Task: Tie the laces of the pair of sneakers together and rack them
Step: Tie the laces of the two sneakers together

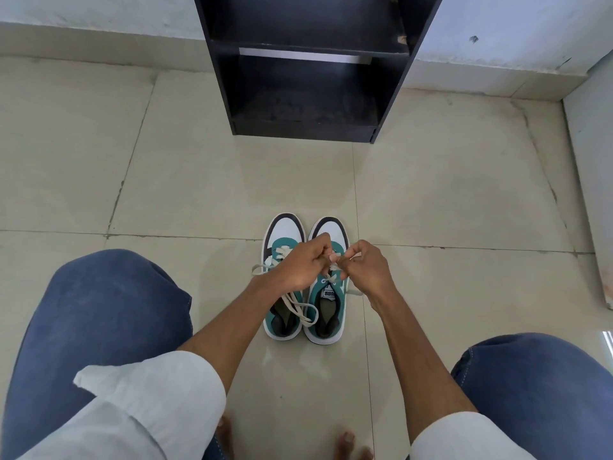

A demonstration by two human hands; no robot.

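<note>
White rolled sleeves (159,390), blue jeans (99,313).

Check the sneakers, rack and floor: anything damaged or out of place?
One flaw: the rack has a chipped spot on its upper shelf's right front edge. The sneakers sit neatly paired on the floor.

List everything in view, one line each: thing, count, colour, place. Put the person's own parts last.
sneakers: two, teal, white and dark grey, side by side on the floor, toes toward the rack
laces: off-white, loose over the left shoe and pinched between both hands above the shoes
shoe rack: one, black, shelves in view bare, standing on the floor against the wall ahead
floor: beige tiles
wall: pale, with a low ledge along its base
left hand: one, closed on the laces over the sneakers
right hand: one, closed on the laces
knees: two, blue trousers, at either lower side
sleeves: two, white, rolled up
toes: bare, bottom edge
</note>
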